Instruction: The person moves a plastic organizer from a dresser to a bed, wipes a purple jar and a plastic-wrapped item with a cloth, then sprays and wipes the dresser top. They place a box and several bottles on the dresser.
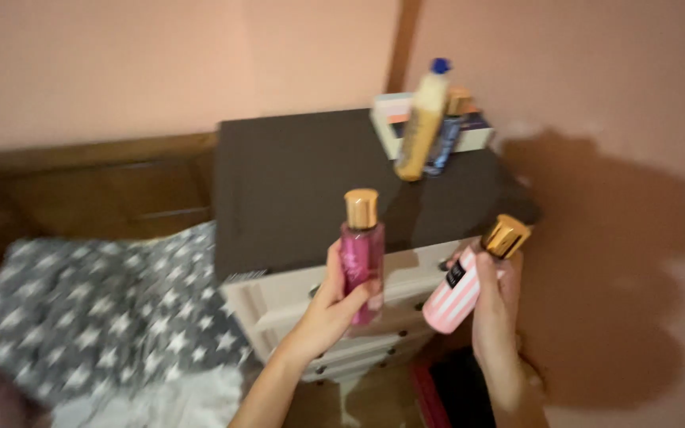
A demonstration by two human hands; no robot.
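Pink bottle (pixel 361 261), dark and translucent with a gold cap, stands upright in the left hand (pixel 328 309); its long axis runs vertically, the cap above the fingers (pixel 358 297), which are closed around its lower body. Just to the right, the right hand (pixel 495 305) grips a striped bottle (pixel 457 292), pale pink and white, tilted so that its gold cap points up and to the right, away from the fingers wrapped about its middle. The 2 bottles are near one another but apart. Beyond both hands lies a drawer chest (pixel 342 309) with a dark top (pixel 295 186). Farthest from the fingers, at the back right corner of that top, a yellow bottle (pixel 422 123) with a blue cap and a dark blue bottle (pixel 447 139) lean beside a flat box (pixel 394 119). Left of the left hand, a star-patterned blanket (pixel 97 309) is spread.
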